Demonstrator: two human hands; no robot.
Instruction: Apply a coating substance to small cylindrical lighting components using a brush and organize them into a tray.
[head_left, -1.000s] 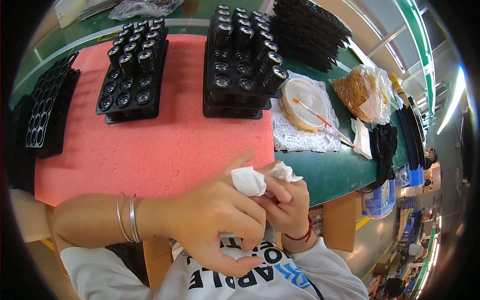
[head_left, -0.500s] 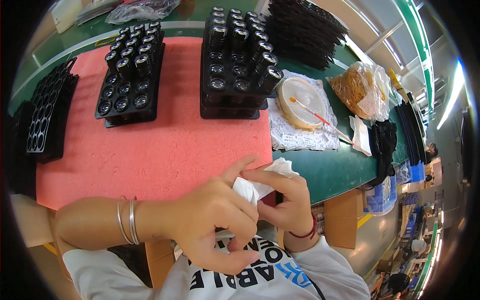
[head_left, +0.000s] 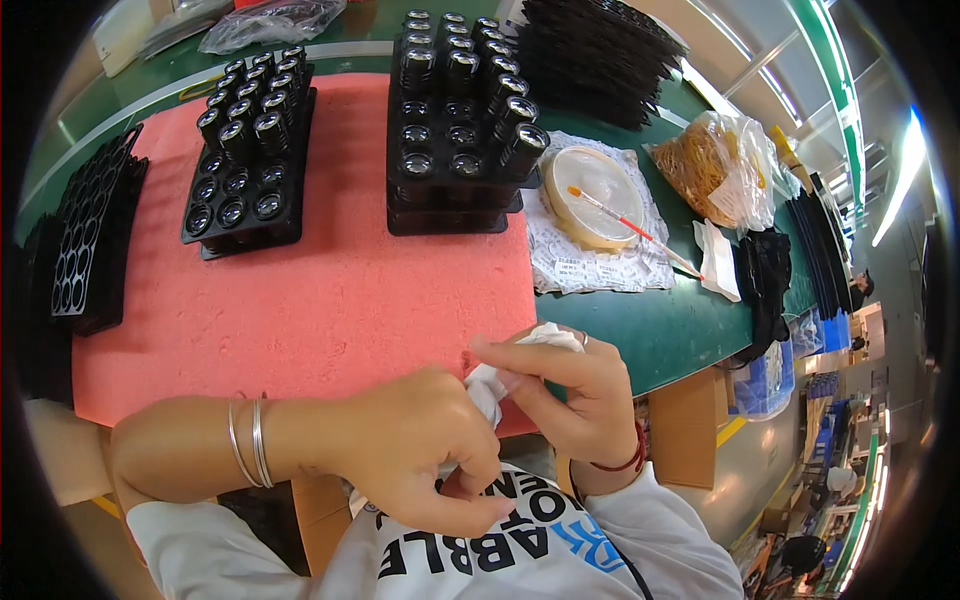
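Right hand (head_left: 585,400): thumb and forefinger pinching white tissue (head_left: 487,390) beside left hand (head_left: 415,445). Left hand: fingers curled; grip on tissue cannot be told. Tissue at near edge of pink foam mat (head_left: 320,320); black tray (head_left: 250,238) beyond.

White tissue (head_left: 487,392) — partly behind hands (head_left: 425,435)
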